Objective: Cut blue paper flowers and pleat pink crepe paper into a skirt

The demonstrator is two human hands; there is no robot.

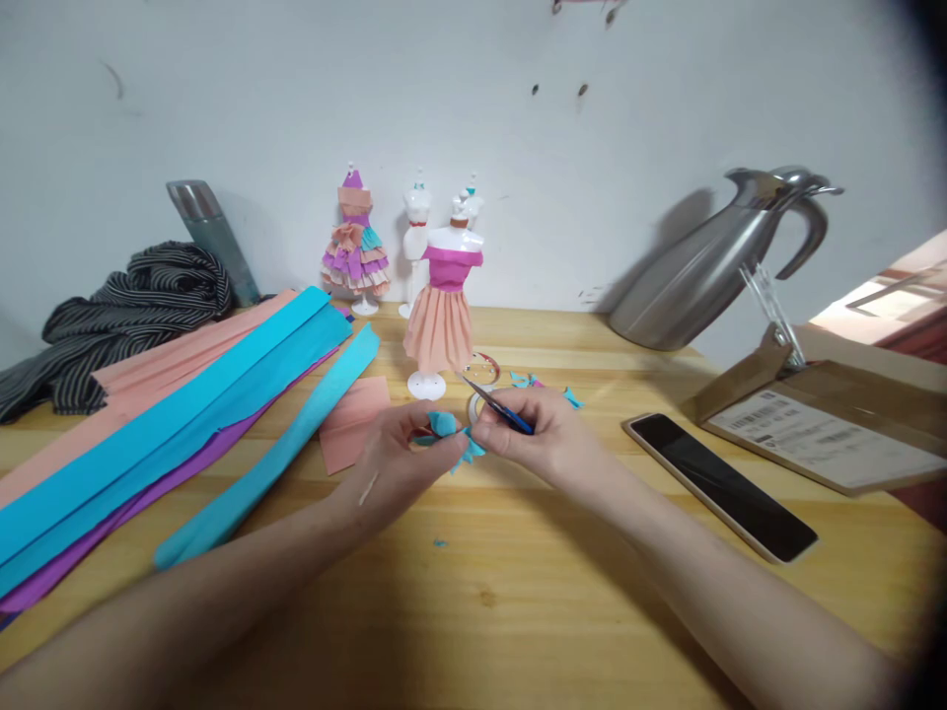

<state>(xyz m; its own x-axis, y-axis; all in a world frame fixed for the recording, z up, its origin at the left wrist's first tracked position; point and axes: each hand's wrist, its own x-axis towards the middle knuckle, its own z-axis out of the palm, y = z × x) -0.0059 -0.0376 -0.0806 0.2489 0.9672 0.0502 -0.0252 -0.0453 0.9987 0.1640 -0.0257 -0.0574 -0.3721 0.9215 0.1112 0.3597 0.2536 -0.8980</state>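
My left hand (403,459) pinches a small folded piece of turquoise crepe paper (444,424). Fingers of my right hand (537,434) touch the same piece at its right end, and blue-handled scissors (510,416) lie in that hand, blades pointing up and left. Just behind my hands stands a white mannequin with a magenta top (448,270) and a pleated peach skirt (438,330). A peach paper square (355,419) lies left of my left hand, partly under a rolled turquoise strip (273,463).
Long crepe sheets (178,424) cover the left side. More mannequins (355,247) stand by the wall. A striped cloth (140,306) and bottle (214,237) are back left; a phone (725,485), cardboard box (836,419) and metal jug (702,261) are right. Turquoise scraps (572,397) lie behind my right hand.
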